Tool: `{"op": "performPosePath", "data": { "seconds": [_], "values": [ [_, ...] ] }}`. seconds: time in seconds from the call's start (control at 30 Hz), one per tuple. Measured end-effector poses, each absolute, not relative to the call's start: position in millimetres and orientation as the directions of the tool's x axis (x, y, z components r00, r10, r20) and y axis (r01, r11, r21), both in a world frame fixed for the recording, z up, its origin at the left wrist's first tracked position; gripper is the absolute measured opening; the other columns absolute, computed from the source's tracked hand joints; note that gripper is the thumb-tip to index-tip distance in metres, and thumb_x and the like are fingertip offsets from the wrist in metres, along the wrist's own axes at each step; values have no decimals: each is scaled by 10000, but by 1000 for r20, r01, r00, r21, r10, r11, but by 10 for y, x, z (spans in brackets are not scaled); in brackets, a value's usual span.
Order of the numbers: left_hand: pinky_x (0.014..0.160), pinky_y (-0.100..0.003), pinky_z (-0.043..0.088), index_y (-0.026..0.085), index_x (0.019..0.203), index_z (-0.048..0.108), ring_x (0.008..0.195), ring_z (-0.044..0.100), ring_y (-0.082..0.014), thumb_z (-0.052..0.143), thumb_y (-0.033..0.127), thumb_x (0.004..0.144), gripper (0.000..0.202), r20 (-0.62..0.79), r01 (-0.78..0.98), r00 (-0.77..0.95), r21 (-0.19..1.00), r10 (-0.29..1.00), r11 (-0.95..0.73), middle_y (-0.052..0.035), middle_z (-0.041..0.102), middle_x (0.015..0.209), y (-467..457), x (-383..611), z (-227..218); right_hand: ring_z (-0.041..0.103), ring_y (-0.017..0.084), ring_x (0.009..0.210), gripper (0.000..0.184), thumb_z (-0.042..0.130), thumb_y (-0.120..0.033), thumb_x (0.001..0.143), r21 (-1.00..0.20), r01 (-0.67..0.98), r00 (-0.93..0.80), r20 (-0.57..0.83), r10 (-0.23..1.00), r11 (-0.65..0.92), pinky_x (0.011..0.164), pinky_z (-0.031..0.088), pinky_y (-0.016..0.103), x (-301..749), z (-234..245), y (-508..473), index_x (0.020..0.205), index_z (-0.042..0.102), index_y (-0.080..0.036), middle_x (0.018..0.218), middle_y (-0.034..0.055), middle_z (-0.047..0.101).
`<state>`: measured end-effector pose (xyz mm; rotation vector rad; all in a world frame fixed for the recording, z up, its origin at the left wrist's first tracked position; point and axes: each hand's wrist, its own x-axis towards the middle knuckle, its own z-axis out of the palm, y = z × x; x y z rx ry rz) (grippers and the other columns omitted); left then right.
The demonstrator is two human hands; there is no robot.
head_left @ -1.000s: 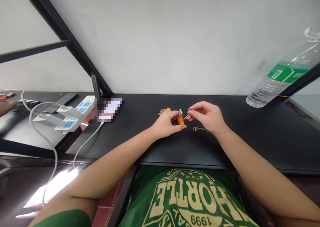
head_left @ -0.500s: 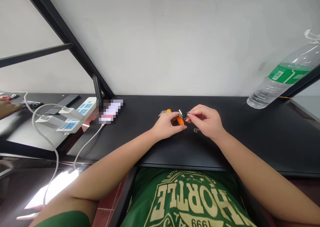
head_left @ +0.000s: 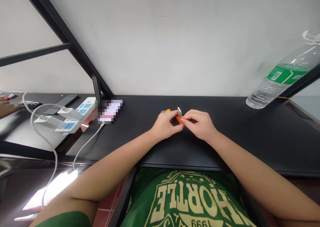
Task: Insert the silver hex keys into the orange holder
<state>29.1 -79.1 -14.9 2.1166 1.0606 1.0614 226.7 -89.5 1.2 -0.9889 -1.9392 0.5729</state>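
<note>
An orange holder with several metal hex keys [head_left: 175, 117] is gripped in my left hand [head_left: 165, 125] just above the black table [head_left: 250, 133]. Key ends stick out of it to the left and upward. My right hand [head_left: 198, 124] is pinched closed against the holder's right end, fingertips touching it. What the right fingers pinch is hidden, most likely a thin hex key. Both hands meet at the middle of the table.
A clear water bottle [head_left: 282, 77] with a green label lies at the far right. At the left are a white power strip [head_left: 72, 115] with plugs and cables, a dark phone [head_left: 63, 102] and a blurred-out object [head_left: 110, 110]. Another person's hand [head_left: 6, 107] shows at the far left edge.
My right hand moved left and down, closing onto the holder's right end. It now covers the loose hex keys that lay on the table to its right. The left hand stayed put.
</note>
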Motion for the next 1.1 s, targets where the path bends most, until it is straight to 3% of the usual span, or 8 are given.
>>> {"op": "performPosePath", "data": {
  "seconds": [0.17,0.3,0.4,0.53,0.67,0.8,1.1],
  "values": [
    [661,-269,421,213,850,591,697,554,-130,688,244,793,117,394,487,432,655,811,-577,26,630,767,-801,301,-144,602,175,640,199,665,-344,911,-759,490,-277,331,902,428,618,487,322,2236,-10,-871,753,610,-237,731,19,673],
    [693,-285,450,216,950,617,735,587,-148,737,342,827,213,411,536,453,583,791,-610,13,670,831,-777,280,-176,574,163,600,258,702,-429,885,-826,482,-282,171,944,294,588,466,303,2347,62,-811,772,570,-238,679,-8,642],
    [723,-294,476,224,1039,639,755,615,-156,766,404,835,301,414,551,447,571,793,-609,8,706,879,-754,249,-193,578,159,635,273,674,-494,897,-765,584,-345,69,936,272,615,465,299,2601,186,-722,834,644,-229,739,-1,658],
    [729,-289,488,222,958,651,749,616,-146,762,406,843,244,400,540,432,603,808,-587,13,711,867,-730,215,-194,641,187,798,154,669,-365,857,-543,765,-476,-116,872,346,728,498,308,2918,282,-609,871,718,-220,934,41,712],
    [731,-289,494,219,977,661,748,614,-141,757,407,851,246,388,523,428,631,816,-574,13,708,865,-709,198,-200,640,190,758,142,683,-329,828,-447,834,-494,-344,799,324,644,482,293,2951,258,-590,909,728,-221,956,57,729],
    [726,-289,492,217,965,665,727,599,-135,759,416,851,249,373,514,432,647,821,-564,18,698,846,-695,192,-209,625,182,718,93,646,-287,835,-389,872,-445,-372,815,298,608,458,287,2873,240,-613,853,713,-224,920,47,738],
    [733,-294,495,214,967,678,754,622,-147,769,415,842,253,363,514,439,648,821,-562,9,708,856,-694,198,-204,609,168,695,104,635,-274,834,-416,872,-432,-408,804,258,598,437,278,2888,286,-611,829,731,-233,864,23,736]
  ]
}}
